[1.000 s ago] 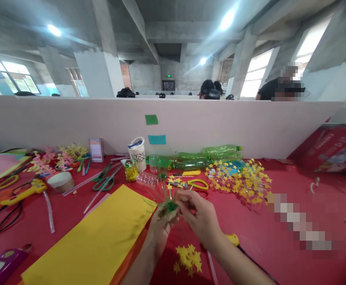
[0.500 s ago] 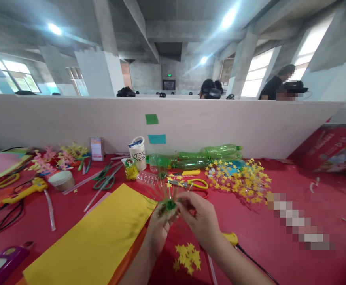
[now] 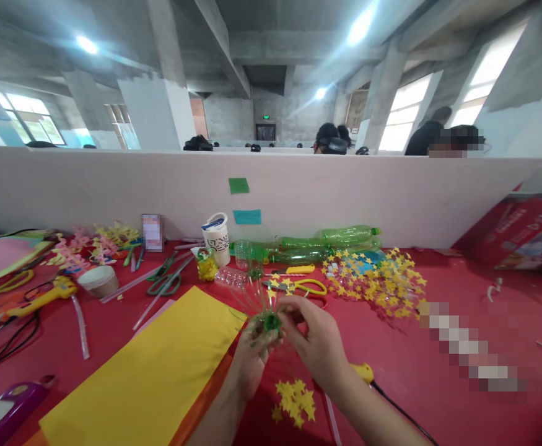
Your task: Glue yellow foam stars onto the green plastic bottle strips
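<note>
And there it was, the green bottle piece (image 3: 271, 321), gripped by the left hand (image 3: 252, 352), strips (image 3: 269, 303) fanning away, just left of the right hand's (image 3: 316, 337) curled fingers, whose hold I couldn't tell.

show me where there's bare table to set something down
The red tabletop shows bare right of the right hand, between the yellow star cluster and yellow handle; another patch lies between the clear stick and yellow sheet. It is crowded along the partition, around the cup and green bottles.
</note>
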{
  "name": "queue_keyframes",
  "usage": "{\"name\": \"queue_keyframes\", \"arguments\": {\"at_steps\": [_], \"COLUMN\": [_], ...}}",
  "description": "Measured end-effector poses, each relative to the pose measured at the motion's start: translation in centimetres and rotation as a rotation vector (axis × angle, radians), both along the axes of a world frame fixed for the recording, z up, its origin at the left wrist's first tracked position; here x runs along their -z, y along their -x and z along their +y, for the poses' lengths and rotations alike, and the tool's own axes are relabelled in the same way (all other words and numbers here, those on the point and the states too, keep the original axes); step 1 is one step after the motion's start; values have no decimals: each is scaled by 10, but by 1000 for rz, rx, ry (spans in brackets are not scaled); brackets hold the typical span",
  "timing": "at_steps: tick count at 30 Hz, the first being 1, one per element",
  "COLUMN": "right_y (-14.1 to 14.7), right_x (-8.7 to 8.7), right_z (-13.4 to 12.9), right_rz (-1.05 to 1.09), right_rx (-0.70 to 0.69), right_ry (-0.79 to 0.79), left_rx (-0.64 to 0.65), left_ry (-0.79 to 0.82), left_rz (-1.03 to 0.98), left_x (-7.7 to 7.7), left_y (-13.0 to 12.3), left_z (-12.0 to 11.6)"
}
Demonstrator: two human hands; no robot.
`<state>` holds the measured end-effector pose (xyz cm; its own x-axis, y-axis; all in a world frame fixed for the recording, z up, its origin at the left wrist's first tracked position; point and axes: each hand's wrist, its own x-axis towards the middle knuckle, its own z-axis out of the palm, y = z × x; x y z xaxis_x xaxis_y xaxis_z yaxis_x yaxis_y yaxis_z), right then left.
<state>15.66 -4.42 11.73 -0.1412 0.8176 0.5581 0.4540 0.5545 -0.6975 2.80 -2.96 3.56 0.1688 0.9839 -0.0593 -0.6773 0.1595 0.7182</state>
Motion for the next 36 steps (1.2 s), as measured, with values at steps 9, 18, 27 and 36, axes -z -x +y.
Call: {"name": "queue_keyframes", "arguments": {"at_steps": [9, 18, 27, 36], "right_y": [8, 7, 7, 5], "right_x": [0, 0, -3, 1], "right_z": [-3, -4, -4, -5], "right_rz": [260, 217, 149, 41], "right_rx": [-96, -61, -77, -118], "right_ry": [242, 143, 2, -100], "left_rx": [-47, -86, -75, -79], "left_ry": [24, 50, 34, 18], "left_rz": [-86, -126, -87, -53], "left_x": [-3, 3, -2, -2], "left_y": [0, 1, 1, 1], "left_z": [1, 5, 2, 2]}}
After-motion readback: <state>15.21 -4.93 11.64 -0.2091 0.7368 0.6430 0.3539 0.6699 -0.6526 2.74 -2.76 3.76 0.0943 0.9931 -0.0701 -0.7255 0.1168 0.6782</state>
